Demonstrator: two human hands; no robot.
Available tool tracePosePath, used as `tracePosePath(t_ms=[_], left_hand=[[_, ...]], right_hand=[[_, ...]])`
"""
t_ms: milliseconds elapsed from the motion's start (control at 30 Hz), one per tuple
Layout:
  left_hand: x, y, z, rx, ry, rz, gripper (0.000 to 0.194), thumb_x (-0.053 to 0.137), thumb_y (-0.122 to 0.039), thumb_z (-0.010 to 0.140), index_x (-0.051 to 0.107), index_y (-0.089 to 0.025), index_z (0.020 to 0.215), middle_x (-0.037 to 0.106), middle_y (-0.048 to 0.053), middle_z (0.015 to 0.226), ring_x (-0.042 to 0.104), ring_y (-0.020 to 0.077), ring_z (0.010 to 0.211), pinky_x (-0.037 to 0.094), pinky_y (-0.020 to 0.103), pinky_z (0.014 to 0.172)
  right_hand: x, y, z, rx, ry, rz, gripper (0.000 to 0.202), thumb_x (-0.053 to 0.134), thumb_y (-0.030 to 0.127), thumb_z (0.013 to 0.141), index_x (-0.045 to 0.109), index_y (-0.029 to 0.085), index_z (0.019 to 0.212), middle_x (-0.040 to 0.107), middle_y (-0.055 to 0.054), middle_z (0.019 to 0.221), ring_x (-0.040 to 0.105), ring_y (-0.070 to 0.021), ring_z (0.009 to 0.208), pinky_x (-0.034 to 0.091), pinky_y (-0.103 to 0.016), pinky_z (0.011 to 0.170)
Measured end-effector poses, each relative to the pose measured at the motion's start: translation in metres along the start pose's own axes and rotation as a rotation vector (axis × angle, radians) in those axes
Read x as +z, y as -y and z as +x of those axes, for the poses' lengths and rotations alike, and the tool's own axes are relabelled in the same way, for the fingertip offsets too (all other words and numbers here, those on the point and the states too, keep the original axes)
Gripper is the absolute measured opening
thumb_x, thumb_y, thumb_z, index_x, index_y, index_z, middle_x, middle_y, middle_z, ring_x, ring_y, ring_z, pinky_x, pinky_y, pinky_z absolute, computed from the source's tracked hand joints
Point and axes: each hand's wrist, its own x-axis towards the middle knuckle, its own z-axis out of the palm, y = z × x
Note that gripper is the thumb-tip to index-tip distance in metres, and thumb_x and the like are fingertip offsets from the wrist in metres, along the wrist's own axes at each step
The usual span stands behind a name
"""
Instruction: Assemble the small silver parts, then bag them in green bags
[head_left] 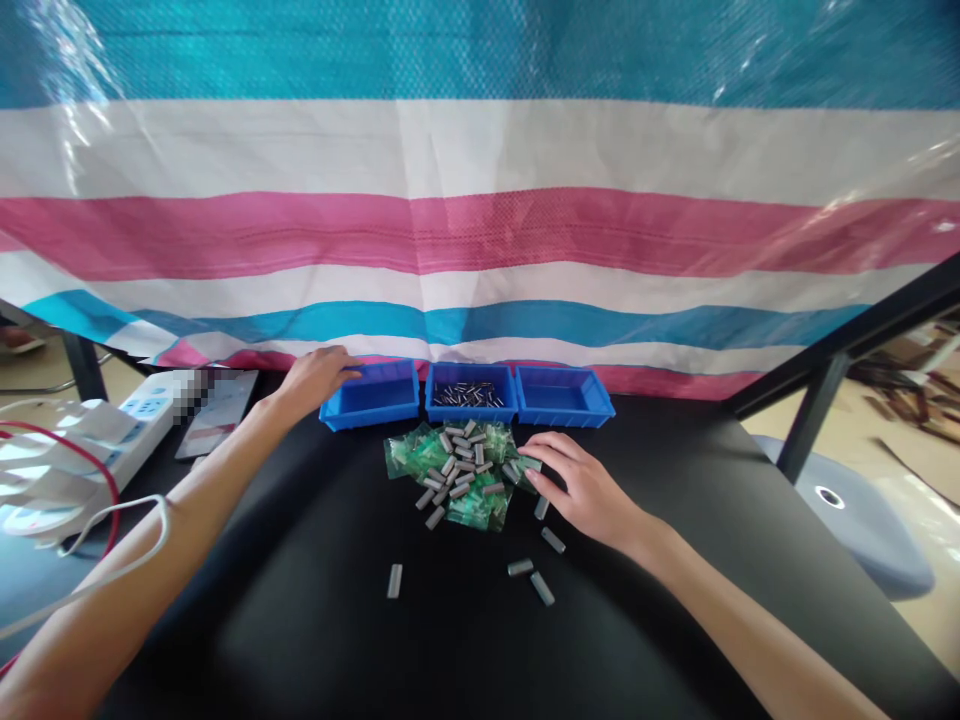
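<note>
My left hand (322, 378) grips the upper left corner of the left blue plastic bin (369, 412), with its fingers over the rim and its thumb out of sight. That bin has nothing visible inside. At the right side of a pile of small grey metal cylinders (459, 465) is my right hand (581, 490). Its fingers are spread, and the fingertips touch the edge of the pile. Crumpled clear-green plastic bags (480, 508) lie under and around the cylinders. Several more cylinders (541, 588) lie loose on the black tabletop (315, 620).
A middle blue bin (472, 413) holds many small dark metal pins; a right blue bin (566, 412) stands beside it. White power strips (146, 410) with cables and a flat phone-like slab (217, 415) lie left. A striped sheet (480, 230) hangs behind; a grey stool (862, 520) stands right.
</note>
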Motion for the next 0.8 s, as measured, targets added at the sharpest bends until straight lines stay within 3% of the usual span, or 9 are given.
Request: tracePosePath(t_ms=[67,167,233,300,400,467,533,633,800], left_hand=[[0.005,-0.013,0.006,0.11,0.039,0.036,0.034,0.047,-0.035,0.09,0.068,-0.017,0.11,0.066,0.011,0.105,0.06,0.0261,0.098,0.044,0.034,0.085],[0.006,-0.037,0.003,0.048,-0.108,0.044,0.036,0.044,-0.035,0.093,0.065,-0.016,0.114,0.064,0.012,0.116,0.059,0.0271,0.105,0.045,0.037,0.09],[0.004,-0.056,-0.017,-0.007,-0.28,0.004,0.038,0.04,-0.035,0.095,0.063,-0.017,0.119,0.062,0.011,0.121,0.056,0.0271,0.113,0.044,0.038,0.095],[0.002,-0.075,-0.052,0.054,-0.345,-0.111,0.039,0.039,-0.037,0.096,0.06,-0.02,0.123,0.062,0.009,0.122,0.055,0.0243,0.116,0.041,0.037,0.103],[0.006,-0.104,-0.119,0.364,-0.062,-0.207,0.053,0.049,-0.048,0.09,0.045,-0.029,0.139,0.049,0.008,0.14,0.048,0.0266,0.126,0.042,0.039,0.105],[0.016,-0.12,-0.155,0.535,0.121,-0.159,0.085,0.061,-0.064,0.076,0.029,-0.032,0.148,0.032,0.009,0.153,0.036,0.0337,0.136,0.037,0.046,0.109],[0.027,-0.132,-0.173,0.637,0.168,-0.098,0.093,0.061,-0.068,0.073,0.022,-0.032,0.15,0.024,0.009,0.157,0.03,0.0365,0.139,0.028,0.054,0.112],[0.041,-0.138,-0.164,0.592,0.146,-0.003,0.091,0.059,-0.063,0.078,0.017,-0.028,0.151,0.017,0.011,0.158,0.023,0.037,0.142,0.023,0.055,0.114],[0.051,-0.133,-0.12,0.524,0.101,0.034,0.091,0.05,-0.068,0.081,0.013,-0.025,0.152,0.013,0.013,0.159,0.012,0.0383,0.145,0.013,0.058,0.115]], right_hand=[[0.001,0.0,-0.002,0.004,0.002,-0.006,0.025,0.049,0.027,0.095,0.061,0.023,0.116,0.06,-0.008,0.117,0.06,-0.0213,0.109,0.052,-0.039,0.095],[0.002,0.001,-0.01,0.027,-0.005,-0.029,0.029,0.047,0.029,0.095,0.058,0.024,0.121,0.058,-0.009,0.121,0.058,-0.0225,0.113,0.052,-0.041,0.096],[0.005,0.005,-0.021,0.05,-0.003,-0.054,0.037,0.048,0.032,0.095,0.052,0.026,0.131,0.054,-0.01,0.129,0.054,-0.0245,0.12,0.05,-0.044,0.099],[0.01,0.011,-0.038,0.034,0.042,-0.086,0.057,0.052,0.039,0.092,0.036,0.026,0.145,0.041,-0.012,0.145,0.041,-0.0285,0.134,0.045,-0.047,0.105],[0.021,0.021,-0.062,-0.052,0.157,-0.151,0.095,0.065,0.055,0.08,0.014,0.023,0.153,0.013,-0.014,0.158,0.016,-0.0367,0.144,0.03,-0.057,0.112],[0.029,0.025,-0.07,-0.091,0.206,-0.189,0.103,0.067,0.059,0.076,0.009,0.024,0.153,0.004,-0.014,0.159,0.009,-0.0377,0.145,0.024,-0.06,0.113],[0.035,0.025,-0.07,-0.097,0.215,-0.229,0.101,0.065,0.058,0.079,0.007,0.023,0.153,0.0,-0.015,0.159,0.006,-0.0378,0.145,0.02,-0.061,0.113],[0.042,0.02,-0.054,-0.096,0.184,-0.26,0.096,0.059,0.059,0.084,0.005,0.02,0.153,-0.001,-0.016,0.158,0.003,-0.0371,0.145,0.019,-0.061,0.114],[0.052,0.014,-0.019,-0.098,0.152,-0.249,0.092,0.051,0.062,0.087,0.002,0.02,0.153,-0.003,-0.015,0.158,0.0,-0.0344,0.145,0.019,-0.058,0.115]])
